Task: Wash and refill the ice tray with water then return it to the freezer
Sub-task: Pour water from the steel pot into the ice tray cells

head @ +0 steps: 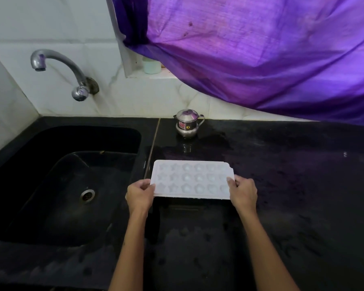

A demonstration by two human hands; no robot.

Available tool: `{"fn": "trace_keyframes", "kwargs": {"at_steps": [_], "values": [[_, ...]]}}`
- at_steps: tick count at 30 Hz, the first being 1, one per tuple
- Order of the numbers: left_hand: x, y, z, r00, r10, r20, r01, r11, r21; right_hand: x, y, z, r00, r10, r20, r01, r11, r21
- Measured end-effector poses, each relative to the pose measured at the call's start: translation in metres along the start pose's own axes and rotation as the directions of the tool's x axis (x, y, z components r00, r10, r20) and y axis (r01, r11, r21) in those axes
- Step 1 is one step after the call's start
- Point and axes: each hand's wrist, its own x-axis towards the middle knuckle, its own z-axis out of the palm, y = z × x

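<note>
A: Head view, and both hands are on the ice tray (191, 179). The left hand (139, 196) pinches its short end, thumb on top, fingers curled beneath; the right hand (243, 193) grips the opposite end the same way.

B: Where's the tray sitting?

A: Slung between the two hands, level, cavities up, just over the black bench (292, 185). I can't tell whether its underside touches the bench. The cavities look pale; whether there's water or ice in them, I can't say.

B: And the sink?

A: The sink (57, 185) lies beyond the left hand, basin dark, drain (87, 195) showing. The tap (57, 70) hangs further off above it, and no water is running that I can see.

B: So which step is this?

A: Looks to me like the start of the wash: tray in hand, not yet under the tap.

B: Next move?

A: I'd say carry it across, past the left hand, over the basin, then free one hand to turn the tap. A small steel pot (187, 125) stands ahead of the hands, well clear of that path.
</note>
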Motion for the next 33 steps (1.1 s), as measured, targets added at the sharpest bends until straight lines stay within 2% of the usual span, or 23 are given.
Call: {"fn": "trace_keyframes", "kwargs": {"at_steps": [3,7,10,12,14,16,21,25,29,33], "values": [[-0.002,0.004,0.004,1.000,-0.004,-0.029,0.005,0.999,0.043,0.007,0.003,0.003,0.999,-0.036,0.011,0.036,0.998,-0.042],[-0.003,0.006,0.006,0.999,-0.027,-0.046,0.032,0.992,0.123,0.015,0.004,0.006,0.996,-0.004,0.091,0.013,0.995,-0.096],[-0.006,0.013,0.007,0.997,0.022,-0.071,-0.007,0.978,0.211,0.019,-0.004,-0.004,0.995,-0.001,0.099,0.012,0.993,-0.115],[-0.007,0.023,0.011,0.989,0.104,-0.105,-0.079,0.972,0.222,0.024,-0.019,-0.012,0.997,-0.054,0.057,0.056,0.998,-0.027],[-0.005,0.037,0.019,0.978,0.180,-0.106,-0.161,0.973,0.165,0.033,-0.040,-0.015,0.990,-0.131,0.049,0.122,0.982,0.142],[0.004,0.053,0.034,0.967,0.245,-0.068,-0.237,0.966,0.101,0.051,-0.064,-0.011,0.975,-0.193,0.113,0.159,0.953,0.259],[0.029,0.098,0.077,0.950,0.311,0.026,-0.312,0.946,0.094,0.111,-0.125,0.016,0.931,-0.203,0.305,0.080,0.925,0.372],[0.044,0.113,0.100,0.952,0.277,0.132,-0.289,0.953,0.090,0.147,-0.153,0.036,0.915,-0.181,0.361,0.068,0.951,0.302],[0.046,0.114,0.104,0.943,0.287,0.168,-0.303,0.950,0.077,0.173,-0.160,0.049,0.887,-0.165,0.430,0.083,0.975,0.205],[0.047,0.110,0.103,0.943,0.277,0.183,-0.294,0.953,0.073,0.175,-0.153,0.055,0.881,-0.125,0.457,-0.008,0.961,0.278]]}}
